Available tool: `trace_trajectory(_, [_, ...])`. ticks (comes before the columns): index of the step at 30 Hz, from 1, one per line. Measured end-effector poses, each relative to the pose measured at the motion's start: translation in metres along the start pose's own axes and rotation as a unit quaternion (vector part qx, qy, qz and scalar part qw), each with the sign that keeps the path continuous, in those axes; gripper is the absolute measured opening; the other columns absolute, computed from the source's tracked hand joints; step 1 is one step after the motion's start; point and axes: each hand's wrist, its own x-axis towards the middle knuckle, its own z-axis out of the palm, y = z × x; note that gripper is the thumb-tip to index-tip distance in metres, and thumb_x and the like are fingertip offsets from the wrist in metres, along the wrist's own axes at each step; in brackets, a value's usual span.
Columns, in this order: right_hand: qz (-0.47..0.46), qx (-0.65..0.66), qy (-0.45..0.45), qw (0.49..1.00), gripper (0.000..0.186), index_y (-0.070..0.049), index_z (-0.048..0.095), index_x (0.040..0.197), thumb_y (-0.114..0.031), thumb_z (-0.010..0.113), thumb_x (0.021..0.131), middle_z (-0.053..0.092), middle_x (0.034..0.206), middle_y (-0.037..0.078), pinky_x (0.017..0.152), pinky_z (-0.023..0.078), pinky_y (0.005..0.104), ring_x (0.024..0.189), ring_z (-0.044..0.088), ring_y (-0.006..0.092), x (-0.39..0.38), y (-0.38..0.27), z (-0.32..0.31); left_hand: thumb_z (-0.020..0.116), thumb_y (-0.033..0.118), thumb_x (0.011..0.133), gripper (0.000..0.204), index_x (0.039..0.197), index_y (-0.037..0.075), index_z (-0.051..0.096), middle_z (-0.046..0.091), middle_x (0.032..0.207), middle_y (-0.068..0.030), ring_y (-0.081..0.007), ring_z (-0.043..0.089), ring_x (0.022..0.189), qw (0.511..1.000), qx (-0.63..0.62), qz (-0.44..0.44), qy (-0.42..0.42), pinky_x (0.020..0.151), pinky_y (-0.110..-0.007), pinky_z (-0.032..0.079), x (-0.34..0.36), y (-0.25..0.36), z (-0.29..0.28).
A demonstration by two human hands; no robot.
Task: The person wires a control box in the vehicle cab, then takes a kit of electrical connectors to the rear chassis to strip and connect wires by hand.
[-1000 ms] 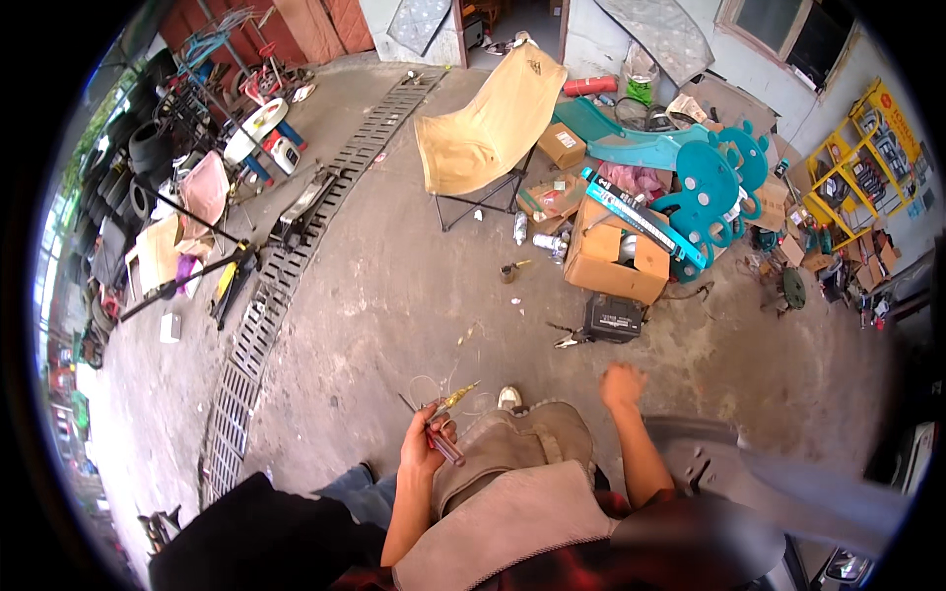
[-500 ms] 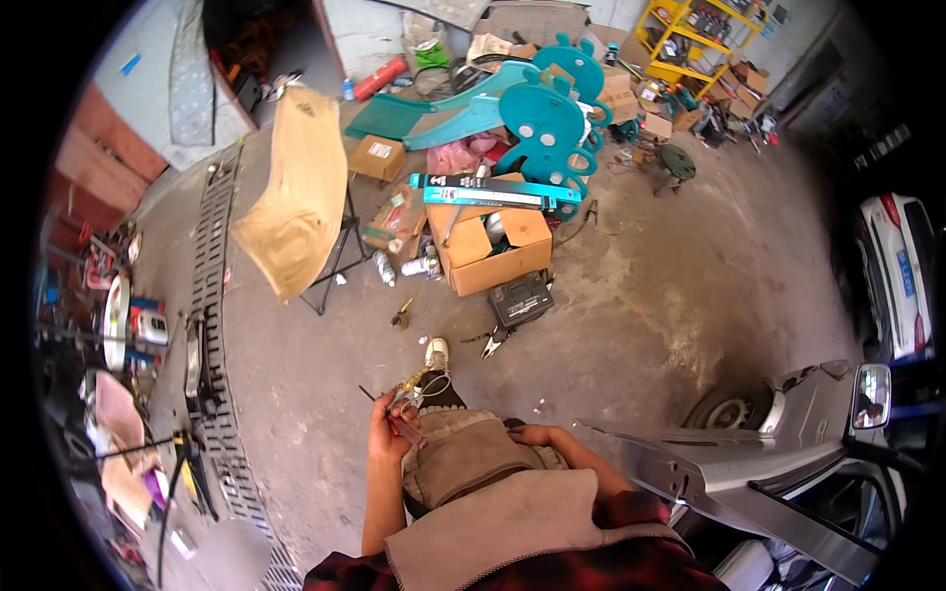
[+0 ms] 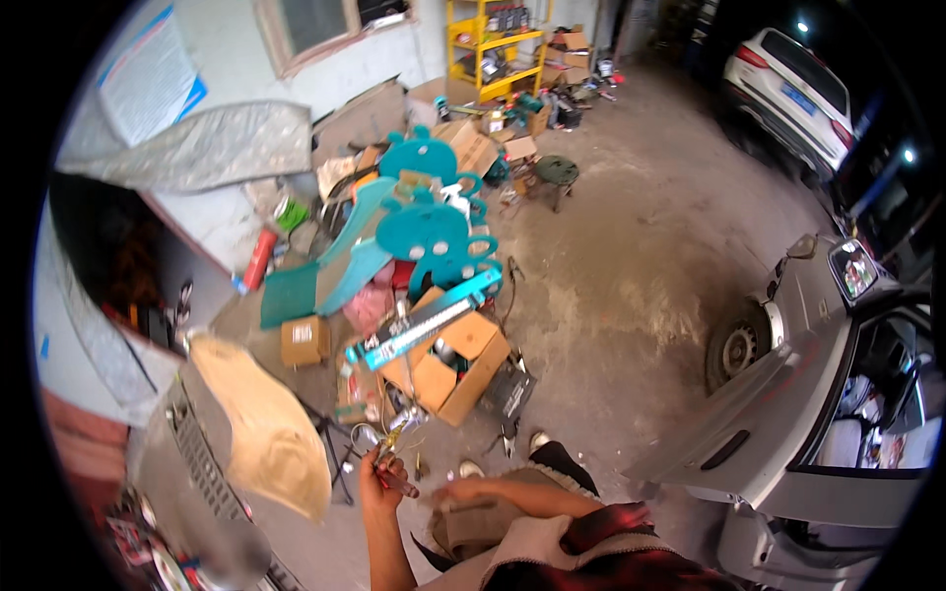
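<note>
Looking down past a person's own lap: L hand (image 3: pixel 379 480), bare, is raised just L of a brown apron (image 3: pixel 490 524), fingers clamped on a red tool (image 3: pixel 398 484); its handle slants down to the R. A yellow tool (image 3: pixel 393 433) sticks up from the same grip, tip up & to the R. R hand (image 3: pixel 456 492) is nearby, across the apron front, badly blurred; can't tell if its fingers are apart or together, & no object shows in it.

Stage, judging by this view alone: both tools are in hand, up off the floor; neither is visibly pressed to any part. Can't tell what work, if any, is done or left; no finished or half-done joint shows.

Beyond the hands: an open carton (image 3: pixel 458 404) w/ a long teal box (image 3: pixel 429 323) lying across its top; a black battery (image 3: pixel 511 389) just R of the carton, w/ a metal clamp (image 3: pixel 508 440) on the floor near the person's shoes (image 3: pixel 539 439). A tan chair (image 3: pixel 276 438) is to the L; a teal slide (image 3: pixel 424 231) is behind the carton. Far R, well apart from both hands: a grey car (image 3: pixel 749 424). Bkgd, upper R: a white car (image 3: pixel 788 89), plus a yellow shelf (image 3: pixel 493 39), top ctr.
</note>
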Motion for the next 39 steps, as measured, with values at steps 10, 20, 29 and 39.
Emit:
trace_trajectory(10, [0.25,-0.017,0.159,0.955,0.052,-0.01,0.064,0.122,-0.051,0.049,0.092,0.066,0.118,0.016,0.094,0.047,0.0441,0.11,0.061,0.0351,-0.111,0.142,-0.184,0.054,0.03,0.097,0.015,0.099,0.016,0.058,0.047,0.067,0.0056,-0.014,0.048,0.068,0.958,-0.006,-0.22,-0.183,0.068,-0.034,0.043,0.208,-0.109,0.226])
trace_trajectory(20, [0.311,0.489,0.399,0.711,0.055,0.002,0.062,0.121,-0.042,0.06,0.088,0.065,0.116,0.023,0.089,0.049,0.0424,0.103,0.064,0.0358,-0.319,0.235,-0.309,0.052,0.03,0.098,0.031,0.072,0.012,0.051,0.05,0.068,0.0016,-0.0161,0.054,0.072,0.902,0.149,-0.339,-0.22,0.082,-0.038,0.043,0.37,-0.264,0.504])
trace_trajectory(29, [0.327,0.438,0.492,0.678,0.047,0.002,0.065,0.116,-0.035,0.06,0.089,0.068,0.107,0.022,0.082,0.05,0.0408,0.093,0.065,0.0343,-0.37,0.29,-0.498,0.053,0.028,0.099,0.019,0.097,0.009,0.056,0.058,0.083,-0.0043,-0.0228,0.058,0.084,0.907,0.12,-0.329,-0.235,0.083,-0.046,0.047,0.508,-0.316,0.613])
trace_trajectory(39, [0.369,0.326,0.667,0.559,0.038,0.003,0.067,0.11,-0.028,0.06,0.09,0.071,0.098,0.02,0.074,0.052,0.0391,0.083,0.067,0.0325,-0.442,0.427,-0.839,0.055,0.023,0.098,0.024,0.117,0.008,0.056,0.063,0.098,-0.0061,-0.0239,0.063,0.094,0.909,0.087,-0.303,-0.271,0.082,-0.041,0.052,0.774,-0.368,0.756])
